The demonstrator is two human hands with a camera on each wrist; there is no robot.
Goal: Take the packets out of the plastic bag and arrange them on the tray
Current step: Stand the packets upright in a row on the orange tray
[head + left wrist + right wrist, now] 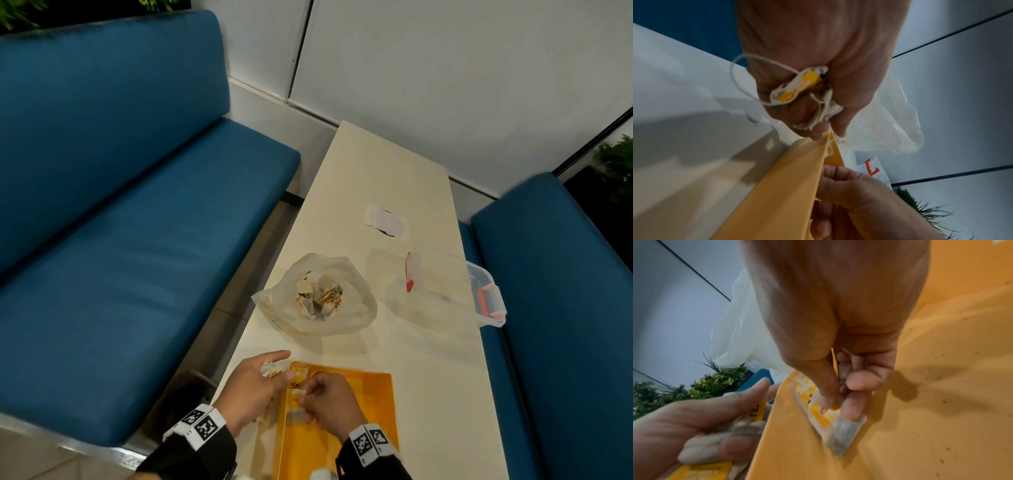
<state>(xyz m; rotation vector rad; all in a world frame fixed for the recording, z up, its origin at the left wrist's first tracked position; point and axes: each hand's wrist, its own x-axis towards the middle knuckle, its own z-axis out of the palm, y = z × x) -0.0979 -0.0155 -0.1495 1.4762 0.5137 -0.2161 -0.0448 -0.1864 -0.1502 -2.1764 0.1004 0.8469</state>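
Observation:
An orange tray (363, 404) lies at the near end of the white table (383, 178). My left hand (255, 387) hovers at the tray's left edge and grips a bunch of tea-bag packets (797, 87) with strings and yellow tags. My right hand (329, 399) is over the tray's left side and pinches one tea-bag packet (830, 418) against the tray floor (941, 386), beside packets lying in a row (296, 380). Beyond the tray the open plastic bag (318, 294) holds several more packets.
A clear plastic box with red clips (455, 287) stands at the table's right edge. A white paper piece (387, 221) lies farther back. Blue benches (120, 240) flank the table on both sides.

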